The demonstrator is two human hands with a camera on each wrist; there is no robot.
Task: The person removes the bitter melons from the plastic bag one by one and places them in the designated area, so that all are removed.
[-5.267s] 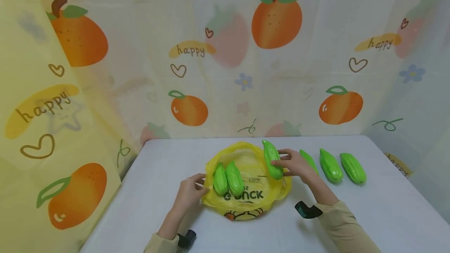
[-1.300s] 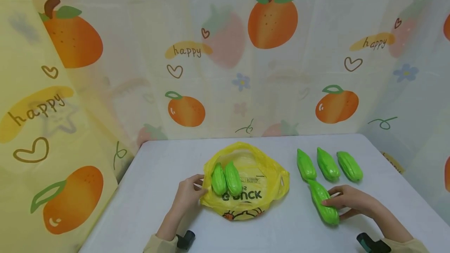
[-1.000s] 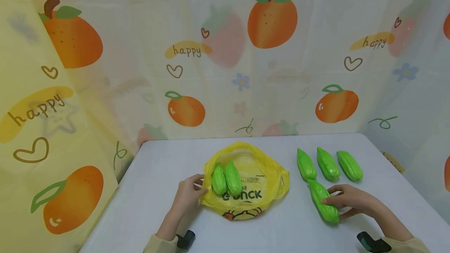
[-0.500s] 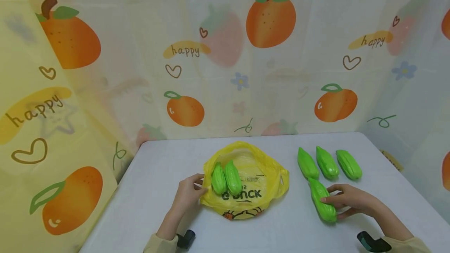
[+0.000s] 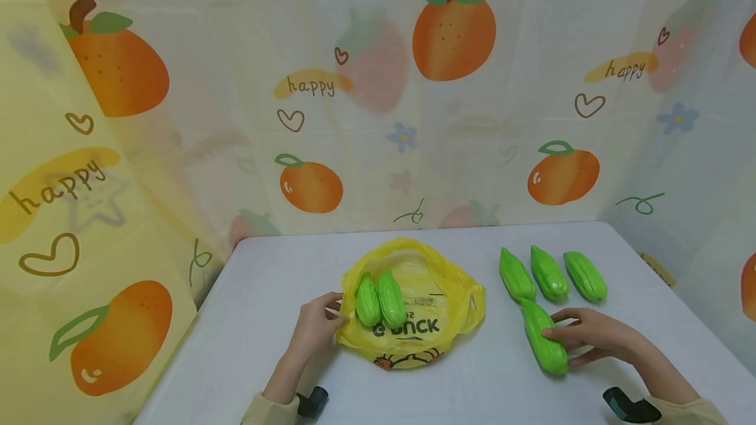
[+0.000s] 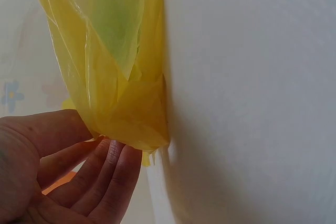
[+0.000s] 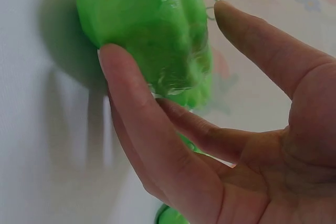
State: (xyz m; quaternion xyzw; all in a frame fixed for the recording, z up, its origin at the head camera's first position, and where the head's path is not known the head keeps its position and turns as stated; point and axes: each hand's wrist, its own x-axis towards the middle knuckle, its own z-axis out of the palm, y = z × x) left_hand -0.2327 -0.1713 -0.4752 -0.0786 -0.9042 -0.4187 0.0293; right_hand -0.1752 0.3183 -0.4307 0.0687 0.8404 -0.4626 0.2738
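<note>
My left hand (image 5: 315,326) pinches the near-left edge of a yellow plastic bag (image 5: 449,300), lying mouth open on the table. Fingers and thumb meet at the gathered film in the left wrist view. Two green, ridged, tapered gourds (image 5: 392,299) lie side by side in its left part. On the right, my right hand (image 5: 596,333) holds another green gourd (image 5: 543,340) by its near end, thumb on one side and fingers on the other. Its pointed tip meets the near end of a gourd (image 5: 516,274) behind it. Clear film shows on the held gourd (image 7: 157,19) in the right wrist view.
Two more green gourds (image 5: 549,274) lie in a row at the back right of the white table (image 5: 472,385). A fruit-printed cloth (image 5: 366,169) hangs behind and at the sides. A dark wrist device (image 5: 630,405) sits on each forearm.
My right hand has come from over the bag to the right with a gourd, now down on the table. Lately that gourd and the one behind shifted slightly. My left hand stays at the bag.
</note>
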